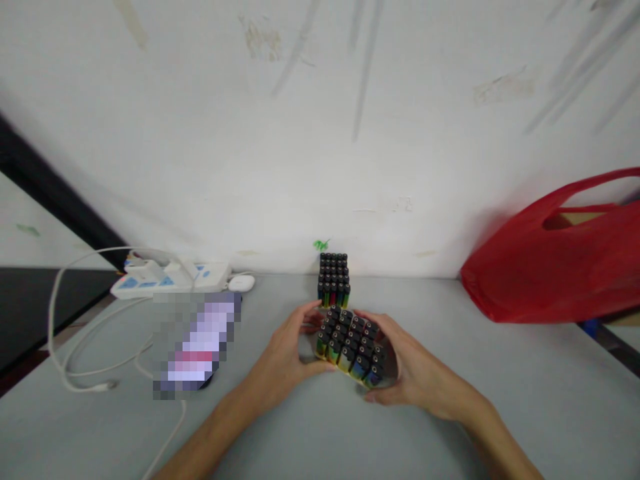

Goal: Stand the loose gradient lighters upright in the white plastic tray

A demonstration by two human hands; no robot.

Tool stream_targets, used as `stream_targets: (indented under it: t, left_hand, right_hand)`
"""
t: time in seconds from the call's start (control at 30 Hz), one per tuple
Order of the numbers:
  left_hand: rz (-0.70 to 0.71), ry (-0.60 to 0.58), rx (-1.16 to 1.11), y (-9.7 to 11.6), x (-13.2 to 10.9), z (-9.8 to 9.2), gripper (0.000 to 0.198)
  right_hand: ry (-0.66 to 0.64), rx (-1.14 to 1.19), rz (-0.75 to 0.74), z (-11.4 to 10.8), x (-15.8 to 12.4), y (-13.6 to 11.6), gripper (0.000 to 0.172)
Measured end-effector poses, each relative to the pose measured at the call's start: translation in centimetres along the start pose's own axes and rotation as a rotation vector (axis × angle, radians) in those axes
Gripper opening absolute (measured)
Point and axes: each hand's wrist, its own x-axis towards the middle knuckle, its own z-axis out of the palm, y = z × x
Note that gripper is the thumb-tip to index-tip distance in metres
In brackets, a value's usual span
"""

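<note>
Between my two hands is a tilted block of batteries (350, 343), standing in rows with black tops and colourful sides. A thin, clear edge shows around it, perhaps a plastic box. My left hand (287, 350) grips its left side, fingers behind and thumb along the front. From the right, my right hand (407, 367) holds the other end with fingers and thumb wrapped around it. Just behind, a second block of batteries (334, 277) stands upright in neat rows by the wall.
A phone (203, 343), pixelated over, lies left on the grey table (280, 440). Behind it are a white power strip (173, 280), a small white case (241, 284) and a looping white cable (53, 313). A red bag (560, 267) stands at the right against the white wall (320, 133).
</note>
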Motion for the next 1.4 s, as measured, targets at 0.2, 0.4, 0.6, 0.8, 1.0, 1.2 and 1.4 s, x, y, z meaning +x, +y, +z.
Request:
stream_targets:
  t: [0.2,0.4,0.6,0.8,1.0,1.2,1.4]
  left_hand:
    - [-0.045,0.017,0.058,0.3,0.1,0.0,0.097]
    - [-0.058,0.021,0.105,0.3,0.0,0.0,0.096]
    - [-0.117,0.001,0.023,0.2,0.0,0.0,0.09]
    - [-0.112,-0.016,-0.086,0.8,0.0,0.2,0.079]
    - [-0.085,-0.006,-0.132,0.8,0.0,0.4,0.075]
    - [-0.091,-0.052,-0.225,0.7,0.0,0.6,0.081]
    - [-0.091,-0.115,-0.232,0.8,-0.2,0.5,0.089]
  right_hand:
    - [-0.006,-0.018,0.007,-0.3,0.0,0.4,0.118]
    - [0.0,-0.082,0.03,-0.5,-0.1,0.6,0.116]
    - [0.003,-0.115,0.058,-0.7,-0.2,0.4,0.108]
    - [0.013,-0.072,0.085,-0.4,-0.1,0.5,0.102]
    - [-0.029,0.027,0.133,0.0,0.0,0.7,0.103]
    - [-0.016,0.131,0.155,0.3,-0.3,1.5,0.121]
    - [0.007,0.133,0.21,0.3,-0.3,1.4,0.134]
